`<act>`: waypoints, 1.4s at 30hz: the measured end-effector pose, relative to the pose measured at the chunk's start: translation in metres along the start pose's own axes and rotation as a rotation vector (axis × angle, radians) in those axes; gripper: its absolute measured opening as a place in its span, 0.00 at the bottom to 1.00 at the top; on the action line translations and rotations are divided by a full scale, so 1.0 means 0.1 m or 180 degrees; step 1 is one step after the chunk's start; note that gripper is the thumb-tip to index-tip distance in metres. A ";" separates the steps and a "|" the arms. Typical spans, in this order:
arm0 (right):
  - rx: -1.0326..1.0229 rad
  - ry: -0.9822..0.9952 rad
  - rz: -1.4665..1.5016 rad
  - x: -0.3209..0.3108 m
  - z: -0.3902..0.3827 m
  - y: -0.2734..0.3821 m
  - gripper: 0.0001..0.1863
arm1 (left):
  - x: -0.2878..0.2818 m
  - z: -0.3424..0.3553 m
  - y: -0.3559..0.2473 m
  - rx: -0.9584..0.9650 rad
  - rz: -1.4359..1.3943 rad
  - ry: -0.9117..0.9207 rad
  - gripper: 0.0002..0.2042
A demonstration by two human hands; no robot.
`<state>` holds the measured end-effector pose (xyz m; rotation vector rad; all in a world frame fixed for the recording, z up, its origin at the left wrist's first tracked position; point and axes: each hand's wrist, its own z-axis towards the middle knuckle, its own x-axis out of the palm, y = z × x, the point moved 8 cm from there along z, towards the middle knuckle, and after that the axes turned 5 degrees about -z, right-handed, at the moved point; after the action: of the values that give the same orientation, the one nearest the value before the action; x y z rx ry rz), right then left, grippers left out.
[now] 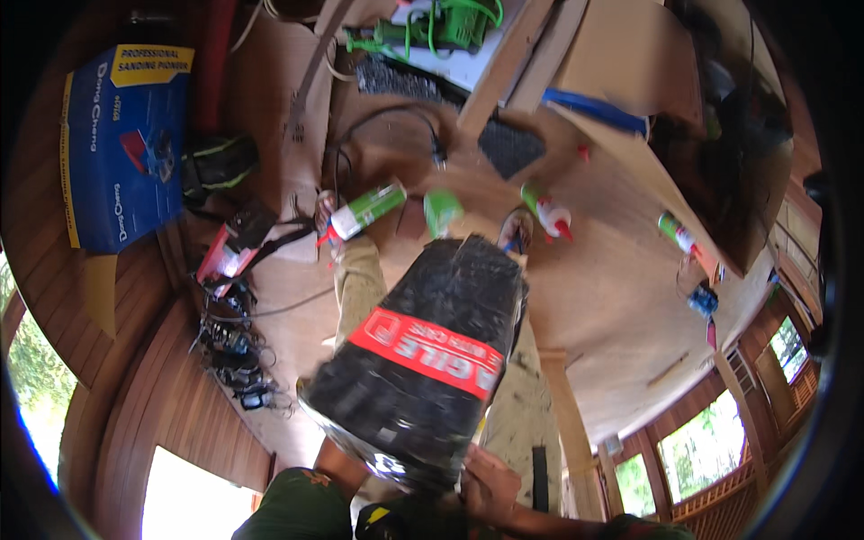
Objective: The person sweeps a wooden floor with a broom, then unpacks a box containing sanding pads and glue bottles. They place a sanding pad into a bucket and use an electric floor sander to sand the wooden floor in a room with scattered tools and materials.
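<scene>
A bulky package (423, 396) in black plastic wrap with a red printed tape band is held up in front of my body, tilted. Fingers of my right hand (490, 486) grip its near right corner. My left forearm (342, 468) reaches up behind its near left end, where the package hides my left hand. Beyond the far end, between and beside my feet, lie a green bottle with a red cap (369, 209), a green object (442, 211) and another green-and-white bottle (547, 214).
At the left stands a blue-and-yellow box (126, 153), with dark strapped gear (236, 346) nearer me. A green power tool (459, 25) sits at the far side, near wooden boards (506, 67). Cardboard (621, 63) and another bottle (677, 232) lie to the right.
</scene>
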<state>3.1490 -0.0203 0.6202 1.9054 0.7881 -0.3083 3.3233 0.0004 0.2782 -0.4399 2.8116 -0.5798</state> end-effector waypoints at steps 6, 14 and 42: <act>0.1023 0.1139 -0.0520 0.11 -0.31 -0.76 0.16 | 0.35 -0.06 -0.14 0.0421 0.0351 0.0576 0.28; 0.2647 0.0372 0.2371 0.31 -0.08 -2.31 0.20 | 0.14 -0.27 -1.12 0.0680 0.0185 0.1991 0.29; 0.1829 0.0565 -0.0146 -0.26 2.97 -3.27 0.35 | 0.87 -0.91 -0.48 0.2218 0.2109 0.0958 0.18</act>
<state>2.9561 -0.2001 0.2649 2.4807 0.9302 -0.4320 3.2281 -0.0398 0.3648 0.7231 2.5165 -1.4333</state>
